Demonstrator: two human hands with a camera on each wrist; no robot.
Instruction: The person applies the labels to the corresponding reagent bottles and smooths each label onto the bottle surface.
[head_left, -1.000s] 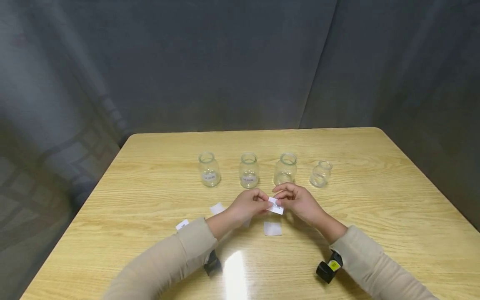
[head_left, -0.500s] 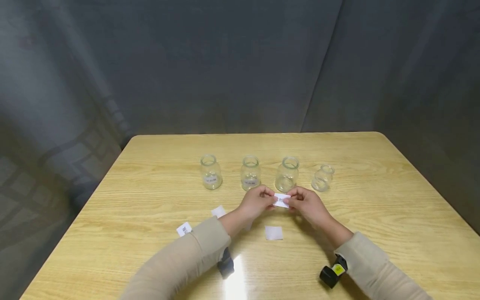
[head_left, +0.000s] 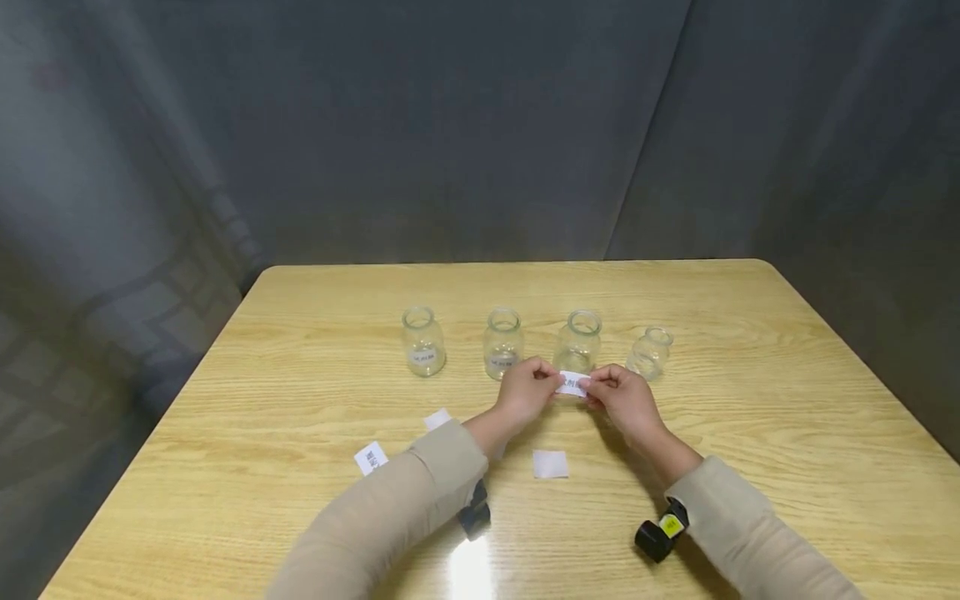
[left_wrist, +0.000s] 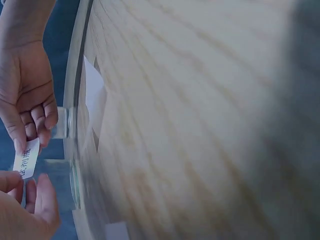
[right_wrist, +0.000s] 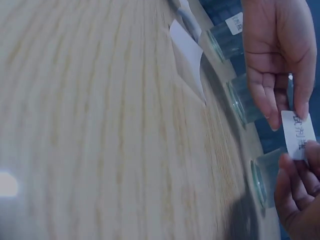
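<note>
A small white label (head_left: pixel 573 383) printed with dark characters is stretched between both hands, just in front of the third glass jar (head_left: pixel 579 340). My left hand (head_left: pixel 523 387) pinches its left end between thumb and fingers. The right hand (head_left: pixel 628 404) pinches the opposite end the same way. In the right wrist view the label (right_wrist: pixel 298 135) faces outward, its print showing. Whether it touches the jar cannot be told. Two jars to the left, the far-left jar (head_left: pixel 420 333) and the second jar (head_left: pixel 502 335), bear similar labels low on their fronts.
A smaller glass jar (head_left: pixel 649 353) without a visible label stands at the right end of the row. On the table (head_left: pixel 750 375) lie a blank paper piece (head_left: pixel 551 464), another white piece (head_left: pixel 437 418), and a printed label (head_left: pixel 370 457) partly behind the left sleeve.
Both hands have moved forward and slightly right with the label, toward the third jar. The label has turned from slanted to nearly level.
</note>
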